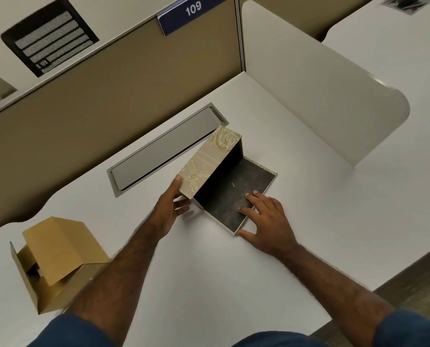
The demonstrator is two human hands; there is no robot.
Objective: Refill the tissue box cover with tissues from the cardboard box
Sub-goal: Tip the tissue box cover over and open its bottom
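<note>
The tissue box cover (208, 161), beige fabric with a gold floral pattern, lies open on the white desk (208, 271). Its dark-lined bottom flap (236, 194) is folded flat toward the right. My left hand (172, 204) grips the near end of the cover's upright body. Fingers spread, my right hand (264, 216) presses down on the near corner of the dark flap. No tissues show inside the cover. The brown cardboard box (56, 261) sits at the desk's left, flaps open, partly behind my left forearm; its contents are hidden.
A grey recessed cable tray lid (163, 149) runs along the desk just behind the cover. A tan partition wall (108, 96) stands at the back and a white divider panel (321, 96) on the right. The desk's front edge (359, 291) drops off at lower right.
</note>
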